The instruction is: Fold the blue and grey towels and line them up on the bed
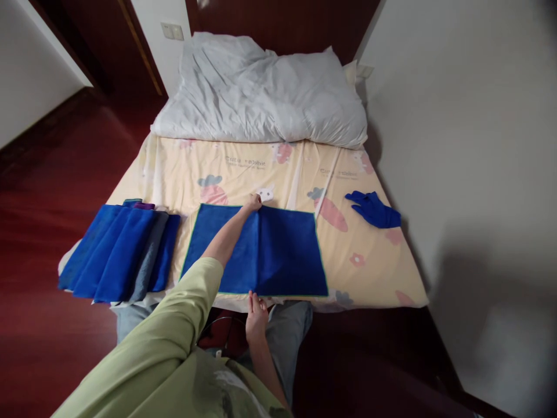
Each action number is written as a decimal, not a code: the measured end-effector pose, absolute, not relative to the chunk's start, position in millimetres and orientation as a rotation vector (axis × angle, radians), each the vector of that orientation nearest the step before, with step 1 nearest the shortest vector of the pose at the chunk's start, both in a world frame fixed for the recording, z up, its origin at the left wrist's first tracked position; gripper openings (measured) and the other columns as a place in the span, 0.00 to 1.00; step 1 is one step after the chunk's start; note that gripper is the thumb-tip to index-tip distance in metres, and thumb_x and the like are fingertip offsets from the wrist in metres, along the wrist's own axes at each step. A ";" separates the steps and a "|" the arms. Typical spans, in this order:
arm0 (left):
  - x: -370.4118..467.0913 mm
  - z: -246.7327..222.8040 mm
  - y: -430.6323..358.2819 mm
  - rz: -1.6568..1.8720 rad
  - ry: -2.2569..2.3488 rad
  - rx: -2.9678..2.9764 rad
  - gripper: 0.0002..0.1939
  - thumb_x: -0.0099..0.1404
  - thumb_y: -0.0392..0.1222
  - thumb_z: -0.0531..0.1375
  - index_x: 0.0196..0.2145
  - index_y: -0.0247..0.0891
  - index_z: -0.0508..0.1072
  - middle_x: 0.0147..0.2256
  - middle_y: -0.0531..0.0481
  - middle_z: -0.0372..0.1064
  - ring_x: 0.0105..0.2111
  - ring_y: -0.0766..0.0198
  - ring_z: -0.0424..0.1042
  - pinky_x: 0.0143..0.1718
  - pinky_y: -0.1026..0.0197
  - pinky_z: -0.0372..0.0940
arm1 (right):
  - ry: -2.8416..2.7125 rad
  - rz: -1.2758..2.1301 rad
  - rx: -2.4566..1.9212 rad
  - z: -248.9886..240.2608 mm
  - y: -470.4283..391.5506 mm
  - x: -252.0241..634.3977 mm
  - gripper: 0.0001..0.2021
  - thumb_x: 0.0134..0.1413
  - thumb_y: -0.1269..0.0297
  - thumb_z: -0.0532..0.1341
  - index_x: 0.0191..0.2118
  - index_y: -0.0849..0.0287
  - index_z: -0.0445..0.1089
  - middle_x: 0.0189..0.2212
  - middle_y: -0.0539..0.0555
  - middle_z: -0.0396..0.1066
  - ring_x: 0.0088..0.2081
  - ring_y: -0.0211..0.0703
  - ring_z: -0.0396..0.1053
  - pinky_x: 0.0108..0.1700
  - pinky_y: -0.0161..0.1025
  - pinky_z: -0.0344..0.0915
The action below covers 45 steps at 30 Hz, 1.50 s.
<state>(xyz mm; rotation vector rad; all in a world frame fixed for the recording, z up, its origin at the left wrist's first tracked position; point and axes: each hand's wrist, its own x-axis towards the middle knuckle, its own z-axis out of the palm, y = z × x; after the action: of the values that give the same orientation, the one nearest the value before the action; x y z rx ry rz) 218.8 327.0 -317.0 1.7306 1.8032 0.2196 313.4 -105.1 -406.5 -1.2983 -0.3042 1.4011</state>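
Observation:
A blue towel (291,252) with a thin light-green border lies spread on the bed in front of me. A crease runs down its middle, between my two hands. At the far edge, my left hand (253,202) has its fingers closed on the towel where the crease ends, its forearm crossing over the left half. My right hand (256,319) pinches the near edge at the other end of the crease, by the side of the bed.
Several folded towels (124,249), mostly blue with a grey one, overlap on the bed at left. A crumpled blue cloth item (373,210), perhaps a glove, lies right. A white quilt (270,93) is bunched at the headboard; a wall (456,145) stands right.

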 end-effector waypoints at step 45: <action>-39.0 36.0 100.2 1.761 1.335 1.609 0.23 0.55 0.44 0.74 0.45 0.25 0.80 0.34 0.45 0.79 0.31 0.69 0.70 0.38 0.62 0.70 | -1.136 0.382 -0.968 6.6 119.4 457.1 0.27 0.44 0.40 0.72 0.32 0.54 0.59 0.27 0.47 0.66 0.31 0.36 0.71 0.34 0.32 0.70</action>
<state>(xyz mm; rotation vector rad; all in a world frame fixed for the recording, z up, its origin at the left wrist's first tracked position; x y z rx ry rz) -39.0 100.2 36.0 1.6091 1.3353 1.7608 457.1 119.4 6.6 -0.9676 -1.1356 0.3819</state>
